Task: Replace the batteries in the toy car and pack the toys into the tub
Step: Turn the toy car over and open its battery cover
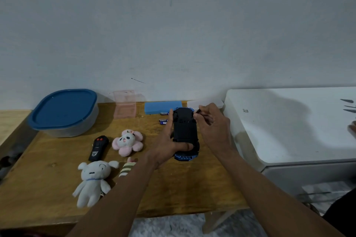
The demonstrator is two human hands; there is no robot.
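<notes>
1. At the far left of the brown wooden table (48, 208) stands a clear plastic tub (63, 112) with its blue lid on.
2. Nearer lie a black remote control with red buttons (98, 148), a white plush dog (94, 179) and a pink flower-shaped plush (128, 142).
3. Two blue batteries (163, 121) lie beside a blue rectangular box (162, 107).
4. The left hand (169, 146) grips the black-and-blue toy car (185, 132), underside up, mid-table: thumb across its near end, fingers along its left side.
5. The right hand (213, 127) pinches a thin dark tool (198, 111) at the car's far end.
</notes>
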